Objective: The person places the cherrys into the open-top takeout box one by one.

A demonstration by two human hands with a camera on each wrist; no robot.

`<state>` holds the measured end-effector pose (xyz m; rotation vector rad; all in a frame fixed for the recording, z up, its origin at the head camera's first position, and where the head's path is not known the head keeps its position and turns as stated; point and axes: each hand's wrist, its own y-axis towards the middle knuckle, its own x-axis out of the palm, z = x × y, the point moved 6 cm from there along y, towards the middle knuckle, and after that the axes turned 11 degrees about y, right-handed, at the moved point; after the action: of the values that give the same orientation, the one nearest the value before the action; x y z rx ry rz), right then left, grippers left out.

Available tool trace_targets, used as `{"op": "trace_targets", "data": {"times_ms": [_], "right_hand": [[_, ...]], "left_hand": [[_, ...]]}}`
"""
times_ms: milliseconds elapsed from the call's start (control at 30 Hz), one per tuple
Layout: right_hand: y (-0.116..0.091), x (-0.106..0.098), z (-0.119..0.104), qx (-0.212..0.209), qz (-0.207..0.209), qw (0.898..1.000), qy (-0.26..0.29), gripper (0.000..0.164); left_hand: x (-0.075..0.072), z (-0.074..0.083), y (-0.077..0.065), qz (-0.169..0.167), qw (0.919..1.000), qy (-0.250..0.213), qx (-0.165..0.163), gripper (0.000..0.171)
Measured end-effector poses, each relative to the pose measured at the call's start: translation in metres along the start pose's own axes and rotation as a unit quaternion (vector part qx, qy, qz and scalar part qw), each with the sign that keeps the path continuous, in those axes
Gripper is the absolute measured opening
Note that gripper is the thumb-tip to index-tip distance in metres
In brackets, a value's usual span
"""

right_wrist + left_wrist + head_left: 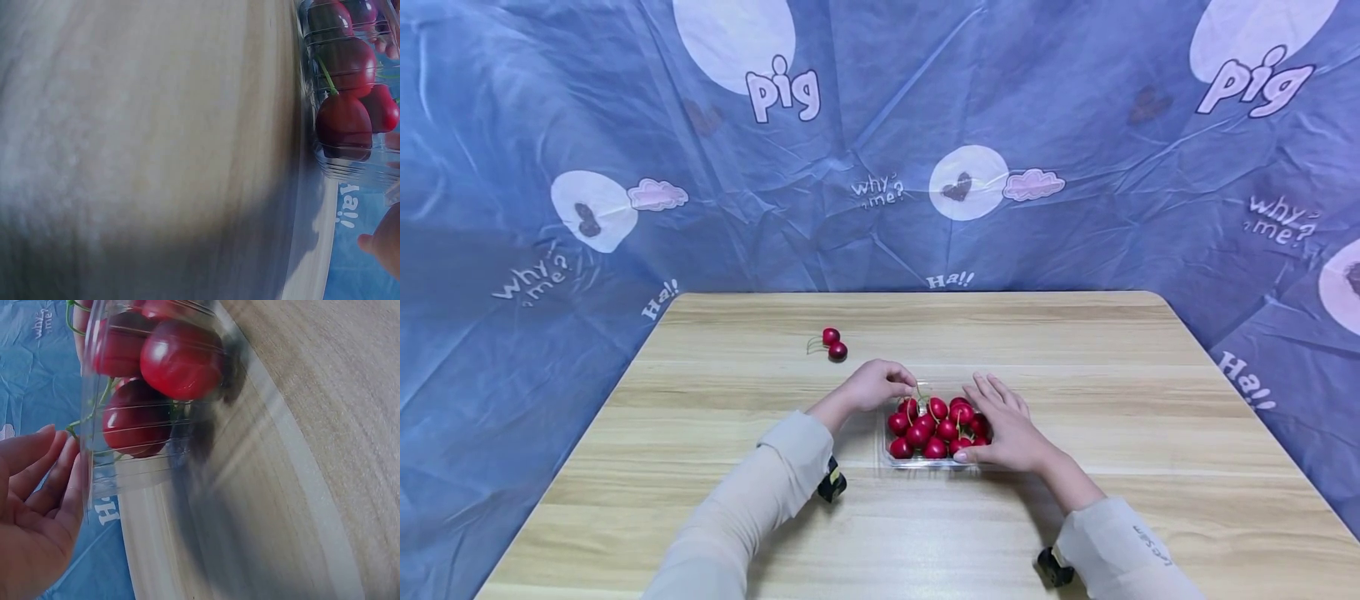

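Observation:
A clear plastic box (891, 461) full of red cherries (917, 435) stands on the table between the hands. My left hand (874, 385) is at its back left corner, thumb and fingertips pinching a thin green cherry stem (74, 428). In the left wrist view that stem leads over the rim among the cherries (137, 419). My right hand (1011, 425) lies at the box's right end with fingers extended, the thumb along the front rim and the fingertips by the far side. Its palm hides that end of the box. Cherries (344, 125) show through the ribbed wall in the right wrist view.
Two dark red cherries (837, 351) with stems lie on the wooden table (737, 417) behind and left of the box. Printed blue cloth (880, 125) hangs behind the table and along its sides. A black wrist device (831, 482) sits under the left cuff.

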<state>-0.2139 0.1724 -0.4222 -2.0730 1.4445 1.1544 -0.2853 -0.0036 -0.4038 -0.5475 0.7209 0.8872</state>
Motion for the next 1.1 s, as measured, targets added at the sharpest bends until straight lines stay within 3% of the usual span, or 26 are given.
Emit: {"op": "trace_targets", "data": {"times_ms": [167,400,633,900,1100], "right_hand": [[0.0,0.0,0.001,0.002,0.0,1.0,-0.001,0.101],[0.0,-0.002,0.001,0.003,-0.001,1.0,0.001,0.101],[0.0,-0.002,0.0,0.003,-0.002,1.0,0.004,0.101],[0.0,-0.001,0.001,0.005,-0.001,1.0,0.002,0.101],[-0.001,0.0,0.0,0.007,-0.004,1.0,0.013,0.1]], "left_hand": [[-0.005,-0.006,0.0,0.028,0.999,-0.033,-0.01,0.014],[-0.013,-0.017,-0.003,0.046,0.9913,-0.119,-0.031,0.019],[-0.021,-0.029,-0.005,0.076,0.9841,-0.15,-0.058,0.017],[-0.029,-0.043,-0.011,0.119,0.9572,-0.253,-0.074,0.019],[-0.034,-0.063,-0.015,0.147,0.9515,-0.25,-0.102,0.02]]}}
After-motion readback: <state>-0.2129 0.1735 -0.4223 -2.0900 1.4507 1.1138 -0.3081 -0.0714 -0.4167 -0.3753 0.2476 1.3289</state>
